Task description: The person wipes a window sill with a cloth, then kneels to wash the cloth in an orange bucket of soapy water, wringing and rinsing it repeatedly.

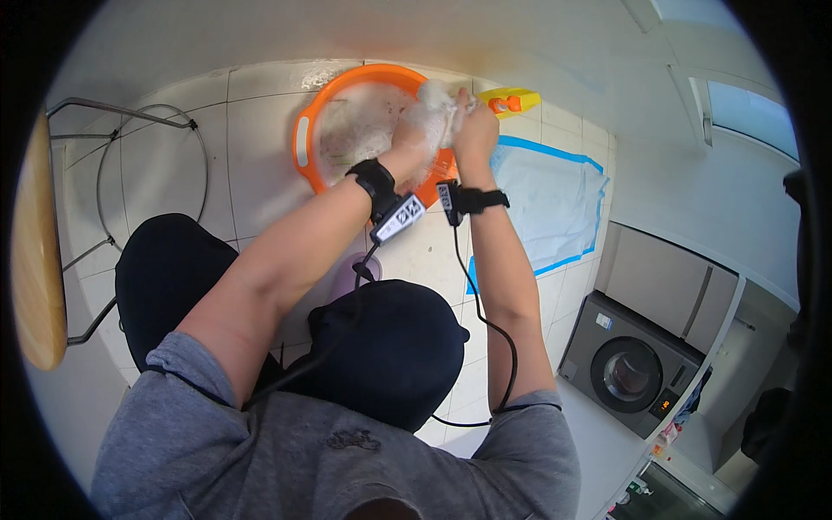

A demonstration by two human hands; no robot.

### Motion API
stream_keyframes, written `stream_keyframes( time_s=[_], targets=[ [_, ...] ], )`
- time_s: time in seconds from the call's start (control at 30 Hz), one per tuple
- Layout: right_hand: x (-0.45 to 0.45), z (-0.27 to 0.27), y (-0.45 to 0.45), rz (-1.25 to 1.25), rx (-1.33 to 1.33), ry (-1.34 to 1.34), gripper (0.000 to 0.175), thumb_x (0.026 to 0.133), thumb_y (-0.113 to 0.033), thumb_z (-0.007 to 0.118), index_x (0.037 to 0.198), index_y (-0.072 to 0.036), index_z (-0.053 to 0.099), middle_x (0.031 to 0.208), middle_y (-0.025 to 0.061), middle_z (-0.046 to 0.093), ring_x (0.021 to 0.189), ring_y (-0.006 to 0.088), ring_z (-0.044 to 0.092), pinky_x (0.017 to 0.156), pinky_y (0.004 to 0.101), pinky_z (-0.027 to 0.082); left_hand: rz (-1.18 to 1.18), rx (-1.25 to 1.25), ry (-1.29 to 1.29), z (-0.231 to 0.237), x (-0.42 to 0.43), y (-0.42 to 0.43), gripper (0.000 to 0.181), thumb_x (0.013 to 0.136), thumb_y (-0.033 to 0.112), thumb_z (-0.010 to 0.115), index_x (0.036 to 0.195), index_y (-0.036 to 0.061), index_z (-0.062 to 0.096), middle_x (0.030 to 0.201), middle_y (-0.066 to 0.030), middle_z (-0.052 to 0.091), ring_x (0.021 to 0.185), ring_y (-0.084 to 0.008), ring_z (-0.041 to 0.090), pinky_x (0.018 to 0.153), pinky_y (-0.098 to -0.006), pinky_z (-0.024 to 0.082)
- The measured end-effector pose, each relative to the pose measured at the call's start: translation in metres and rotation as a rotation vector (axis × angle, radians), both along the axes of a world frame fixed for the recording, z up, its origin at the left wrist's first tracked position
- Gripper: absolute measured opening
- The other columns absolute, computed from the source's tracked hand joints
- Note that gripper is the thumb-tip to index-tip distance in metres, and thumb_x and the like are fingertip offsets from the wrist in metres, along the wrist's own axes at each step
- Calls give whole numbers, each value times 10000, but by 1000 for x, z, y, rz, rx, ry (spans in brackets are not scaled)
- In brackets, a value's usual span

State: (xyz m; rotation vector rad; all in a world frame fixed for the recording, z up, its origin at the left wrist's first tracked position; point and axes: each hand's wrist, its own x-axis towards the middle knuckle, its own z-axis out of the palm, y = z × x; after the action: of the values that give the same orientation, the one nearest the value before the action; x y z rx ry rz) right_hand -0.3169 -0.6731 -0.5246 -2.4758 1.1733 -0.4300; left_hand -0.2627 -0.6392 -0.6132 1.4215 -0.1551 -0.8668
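Note:
An orange plastic basin [304, 170] on the tiled floor holds cloudy, sudsy water [361, 127]. Over its right rim, a white, foam-covered piece of what looks like cloth [437, 104] is bunched between my hands. My right hand [478, 130] is closed on the right side of this bundle, thumb up. Suds and the white material cover most of my left hand [413, 140], which lies against the bundle over the basin; its fingers are hidden. Some thin green bits [338, 159] show in the suds. Both wrists carry black straps with small cabled devices.
A yellow container with an orange cap [506, 104] lies beyond my right hand. To the right, a blue-edged white pad [546, 198] covers floor tiles. A stool with metal legs [153, 120] stands left. A grey front-loading washing machine [627, 374] sits at lower right.

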Motion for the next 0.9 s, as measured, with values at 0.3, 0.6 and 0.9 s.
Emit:
stream_keyframes(
  time_s=[0.3, 0.6, 0.9],
  targets=[
    [4, 12, 4, -69, -10, -42, 473, 957, -438, 510, 815, -23, 685, 733, 261, 642, 717, 454, 630, 647, 494, 497, -69, -121, 276, -2, 6, -1, 280, 949, 329, 575, 1006, 58, 616, 927, -68, 629, 851, -184, 617, 727, -305, 504],
    [-28, -21, -43, -66, 52, -105, 490, 975, -405, 485, 806, 15, 670, 780, 278, 649, 768, 446, 624, 690, 488, 493, -45, -340, 602, 42, -10, 7, 344, 972, 345, 591, 1202, 90, 617, 1035, -26, 654, 913, -107, 624, 750, -257, 504],
    [-82, 14, -27, -89, 669, -586, 451, 994, -395, 548, 1128, 30, 620, 1099, 67, 624, 1006, 138, 555, 901, 307, 442, -14, -444, 773, 76, 17, 25, 529, 1031, 479, 415, 1390, 95, 471, 1336, -94, 547, 1256, -207, 525, 1089, -378, 402]
  ],
)
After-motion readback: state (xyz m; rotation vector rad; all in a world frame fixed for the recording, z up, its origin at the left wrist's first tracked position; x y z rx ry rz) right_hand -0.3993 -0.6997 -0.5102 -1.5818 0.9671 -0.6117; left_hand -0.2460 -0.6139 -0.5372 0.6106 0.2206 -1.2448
